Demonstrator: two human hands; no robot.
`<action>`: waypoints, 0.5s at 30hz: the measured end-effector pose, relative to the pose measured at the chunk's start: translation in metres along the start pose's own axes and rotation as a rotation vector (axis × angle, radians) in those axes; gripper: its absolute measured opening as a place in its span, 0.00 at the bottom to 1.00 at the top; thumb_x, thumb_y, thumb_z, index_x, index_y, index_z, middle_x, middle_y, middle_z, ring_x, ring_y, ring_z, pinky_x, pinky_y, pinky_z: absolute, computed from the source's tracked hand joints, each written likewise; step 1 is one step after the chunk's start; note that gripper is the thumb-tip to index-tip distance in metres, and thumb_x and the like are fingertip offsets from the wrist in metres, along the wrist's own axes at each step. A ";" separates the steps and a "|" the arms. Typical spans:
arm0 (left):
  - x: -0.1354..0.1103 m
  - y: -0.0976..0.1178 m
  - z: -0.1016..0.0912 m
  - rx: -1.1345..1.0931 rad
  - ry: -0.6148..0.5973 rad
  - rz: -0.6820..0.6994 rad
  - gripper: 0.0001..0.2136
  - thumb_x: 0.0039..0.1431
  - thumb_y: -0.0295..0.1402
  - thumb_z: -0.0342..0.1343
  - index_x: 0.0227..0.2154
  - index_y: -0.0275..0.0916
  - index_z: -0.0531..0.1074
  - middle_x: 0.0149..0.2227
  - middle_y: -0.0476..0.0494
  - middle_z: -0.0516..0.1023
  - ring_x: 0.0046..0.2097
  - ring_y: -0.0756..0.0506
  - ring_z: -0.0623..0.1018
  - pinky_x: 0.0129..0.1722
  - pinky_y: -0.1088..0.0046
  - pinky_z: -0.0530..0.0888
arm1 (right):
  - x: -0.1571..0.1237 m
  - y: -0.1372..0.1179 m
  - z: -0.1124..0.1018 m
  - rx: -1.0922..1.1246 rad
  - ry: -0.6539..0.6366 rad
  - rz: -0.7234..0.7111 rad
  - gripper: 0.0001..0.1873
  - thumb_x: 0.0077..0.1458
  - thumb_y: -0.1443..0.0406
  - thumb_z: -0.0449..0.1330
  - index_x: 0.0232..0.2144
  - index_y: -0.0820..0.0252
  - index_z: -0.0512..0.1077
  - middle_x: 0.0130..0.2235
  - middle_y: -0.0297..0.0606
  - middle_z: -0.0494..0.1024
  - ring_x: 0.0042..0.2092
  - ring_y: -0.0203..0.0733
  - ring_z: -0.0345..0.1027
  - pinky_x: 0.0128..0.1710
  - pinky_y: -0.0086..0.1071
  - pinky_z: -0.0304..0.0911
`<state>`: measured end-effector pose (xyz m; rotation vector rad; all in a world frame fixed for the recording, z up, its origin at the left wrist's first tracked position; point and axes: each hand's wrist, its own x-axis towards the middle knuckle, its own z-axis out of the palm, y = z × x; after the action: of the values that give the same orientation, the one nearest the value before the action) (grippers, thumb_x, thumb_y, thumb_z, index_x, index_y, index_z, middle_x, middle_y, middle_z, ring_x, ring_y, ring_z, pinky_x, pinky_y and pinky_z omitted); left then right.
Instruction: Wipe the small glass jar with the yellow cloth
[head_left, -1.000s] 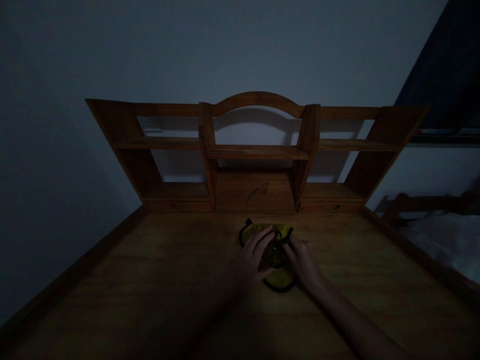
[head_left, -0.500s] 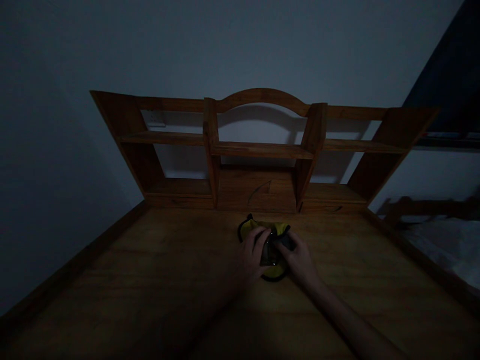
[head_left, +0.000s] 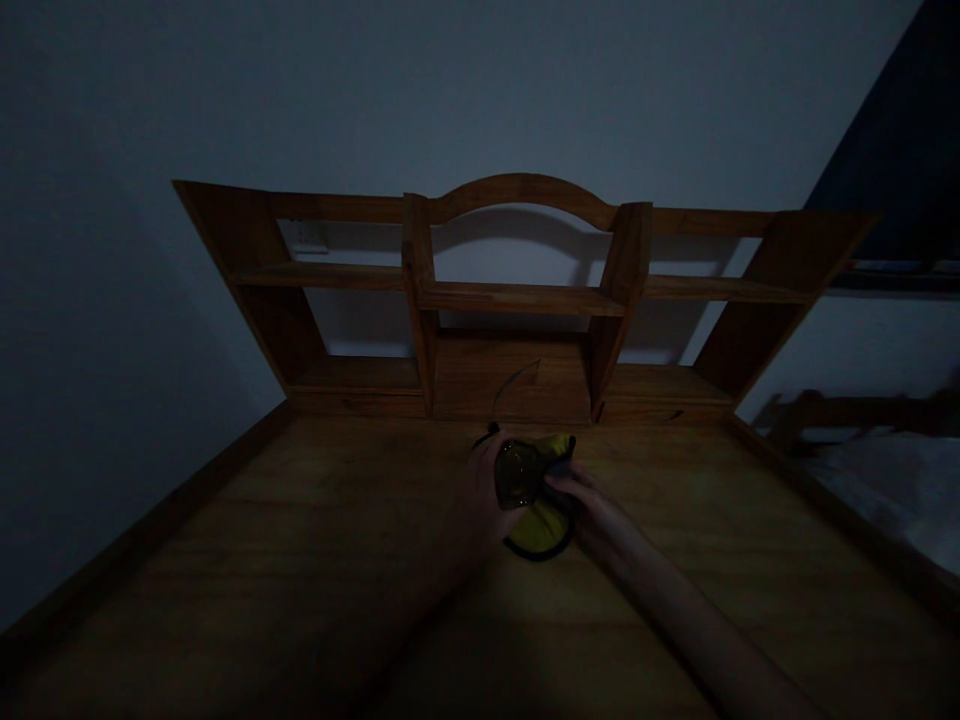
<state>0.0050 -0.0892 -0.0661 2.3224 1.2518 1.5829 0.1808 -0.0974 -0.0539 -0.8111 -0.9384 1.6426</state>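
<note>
The scene is very dark. A yellow cloth with a black edge point(head_left: 541, 525) lies on the wooden desk point(head_left: 300, 560) near its back. My left hand point(head_left: 484, 500) is closed around a small dark rounded object point(head_left: 516, 472), possibly glass, raised just above the cloth. My right hand point(head_left: 589, 510) grips the cloth's upper right part next to that object, fingers curled.
A wooden hutch with shelves point(head_left: 517, 300) stands at the back of the desk against a pale wall. A raised wooden lip runs along the desk's left and right edges. A dim bed frame point(head_left: 855, 415) shows at the far right.
The dark object has been lifted off the cloth by my left hand. The cloth has bunched up and my right hand has closed on its top edge.
</note>
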 end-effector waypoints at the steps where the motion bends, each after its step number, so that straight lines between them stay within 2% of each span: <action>1: 0.000 0.001 -0.002 0.010 0.005 -0.002 0.40 0.48 0.30 0.64 0.61 0.40 0.48 0.57 0.33 0.64 0.59 0.37 0.66 0.57 0.52 0.68 | 0.000 0.000 0.000 0.010 -0.011 -0.005 0.14 0.50 0.65 0.64 0.41 0.57 0.75 0.43 0.37 0.79 0.46 0.45 0.72 0.52 0.39 0.60; 5: -0.002 -0.002 -0.003 0.033 0.005 0.066 0.39 0.48 0.29 0.64 0.60 0.38 0.50 0.57 0.33 0.63 0.59 0.37 0.65 0.58 0.53 0.67 | 0.002 0.003 0.000 0.030 -0.059 -0.027 0.11 0.51 0.65 0.63 0.40 0.58 0.76 0.41 0.38 0.80 0.45 0.45 0.72 0.54 0.40 0.59; 11: -0.005 -0.006 0.002 0.061 0.042 0.147 0.38 0.48 0.28 0.63 0.61 0.39 0.51 0.57 0.35 0.63 0.59 0.38 0.65 0.58 0.57 0.68 | 0.001 0.005 0.001 -0.028 -0.072 -0.052 0.13 0.48 0.66 0.66 0.40 0.56 0.76 0.42 0.36 0.79 0.46 0.44 0.71 0.54 0.40 0.58; 15: -0.007 -0.003 -0.002 0.109 -0.025 0.156 0.39 0.50 0.29 0.61 0.63 0.39 0.47 0.58 0.34 0.61 0.61 0.37 0.63 0.58 0.57 0.68 | -0.001 0.001 0.002 -0.087 -0.082 -0.063 0.17 0.46 0.66 0.68 0.41 0.55 0.75 0.43 0.36 0.79 0.45 0.44 0.71 0.52 0.39 0.60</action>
<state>0.0008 -0.0919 -0.0721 2.5560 1.2077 1.5604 0.1786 -0.0995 -0.0538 -0.7695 -1.0887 1.5992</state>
